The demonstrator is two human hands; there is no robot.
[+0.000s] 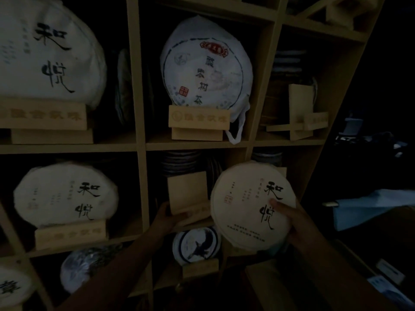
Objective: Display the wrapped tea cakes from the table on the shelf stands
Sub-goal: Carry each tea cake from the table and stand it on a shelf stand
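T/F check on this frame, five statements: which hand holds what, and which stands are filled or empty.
1. The right hand holds a wrapped tea cake. True.
2. The left hand rests idle on the shelf board. False: it grips the empty wooden stand in the middle cubby.
3. The held cake already sits on that stand. False: it is in front of the shelf, to the stand's right.
4. The blue-printed cake in the cubby above sits on a stand. True.
5. The stand in the upper right cubby carries a cake. False: it is empty.
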